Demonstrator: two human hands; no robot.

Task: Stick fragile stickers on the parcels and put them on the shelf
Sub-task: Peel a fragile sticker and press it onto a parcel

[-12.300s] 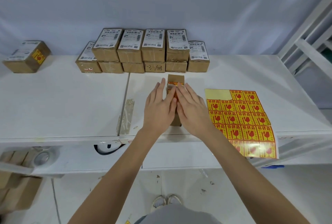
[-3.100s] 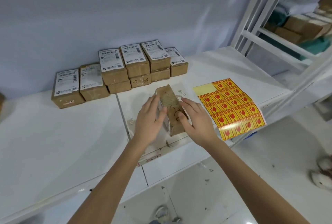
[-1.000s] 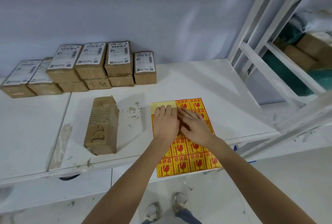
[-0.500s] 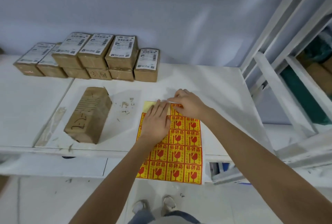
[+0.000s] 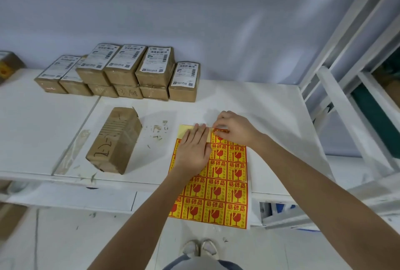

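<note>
From the head view, my left hand [image 5: 193, 150] lies flat with straight fingers on the sticker sheet [image 5: 218, 185], pressing it to the white bench [image 5: 266, 105] near the sheet's upper left part. My right hand [image 5: 232, 129] is curled at the sheet's top edge, thumb and fingertips pinching the corner of a fragile sticker [image 5: 220, 136] in the top row; I cannot tell how far it has lifted from the backing. The sheet is yellow with red glass symbols, and its lower part hangs past the bench's front edge. Its top left corner is bare pale backing.

To the left of the sheet, well apart from my hands, a brown parcel [image 5: 114, 139] wrapped in tape lies on the bench, with handwriting on its upper face and no sticker that I can see. Scraps of tape residue [image 5: 159, 129] mark the bench between it and the sheet. Along the wall, a stack of labelled parcels [image 5: 129, 72] sits in two layers. At the far left edge, another parcel [image 5: 7, 66] shows a yellow patch. The white shelf frame [image 5: 337, 87] stands on the right.
</note>
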